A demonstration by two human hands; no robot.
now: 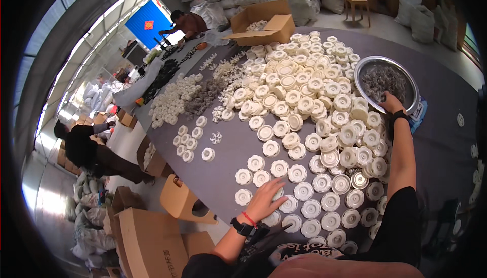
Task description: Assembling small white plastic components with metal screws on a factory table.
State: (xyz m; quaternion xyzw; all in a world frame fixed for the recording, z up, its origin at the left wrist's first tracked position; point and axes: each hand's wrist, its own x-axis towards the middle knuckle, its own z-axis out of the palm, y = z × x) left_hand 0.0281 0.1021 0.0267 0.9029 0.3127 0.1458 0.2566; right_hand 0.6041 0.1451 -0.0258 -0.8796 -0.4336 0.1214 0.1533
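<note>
My left hand (265, 201) lies spread and open over white round scalloped discs (243, 197) at the near edge of the table, its fingers touching some of them. It wears a red string and a black wristband. At the right, my right hand (390, 102) reaches over the near rim of a shiny metal bowl (359, 83). Its fingers are curled at a heap of grey metal coil-like parts (385, 81) inside; whatever they grip is hidden. Discs lie face up in rows near me, and a large heap of cream discs (304, 83) rises beyond them.
An open cardboard box (269, 34) stands behind the heap. Smaller white parts (175, 98) and grey parts (205, 95) are piled at the left. A blue packet (418, 113) lies beside the bowl. A tan stool (185, 202) is below the left edge. Two people are farther off.
</note>
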